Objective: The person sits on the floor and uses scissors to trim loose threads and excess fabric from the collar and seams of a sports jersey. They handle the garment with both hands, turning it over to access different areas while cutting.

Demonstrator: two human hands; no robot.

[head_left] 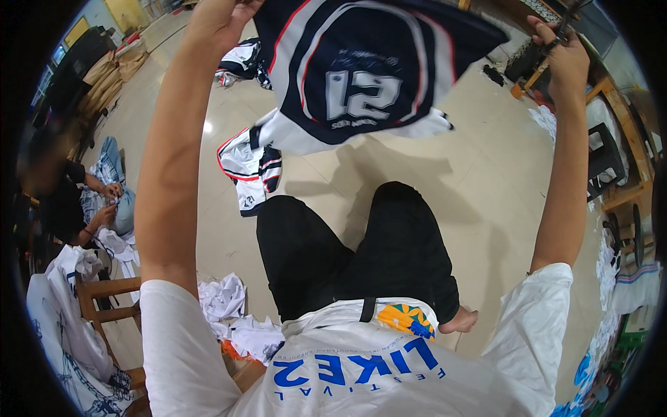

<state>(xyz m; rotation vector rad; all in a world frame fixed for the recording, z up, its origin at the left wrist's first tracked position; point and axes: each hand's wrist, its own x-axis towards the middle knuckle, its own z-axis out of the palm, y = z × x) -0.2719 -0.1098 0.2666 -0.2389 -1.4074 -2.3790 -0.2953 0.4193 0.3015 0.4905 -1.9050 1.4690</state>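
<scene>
A navy, white and red jersey (361, 62) hangs in the air at the top centre, printed side showing and slightly blurred. My left hand (229, 21) is closed on its upper left part, partly cut off by the frame's top. At the upper right, my right hand (559, 52) grips a dark tool that looks like scissors, near the jersey's right corner; whether it also touches the cloth I cannot tell. A similar folded garment (246, 170) lies on the tiled floor beyond my knees, and a dark-and-white pile (243, 62) lies farther back.
A co-worker (62, 201) handles pale cloth at the left. White garments are draped by a wooden chair (114, 285) at lower left, with white scraps (222, 299) beside me. Wooden furniture (629, 132), a black object and cloth scraps line the right side.
</scene>
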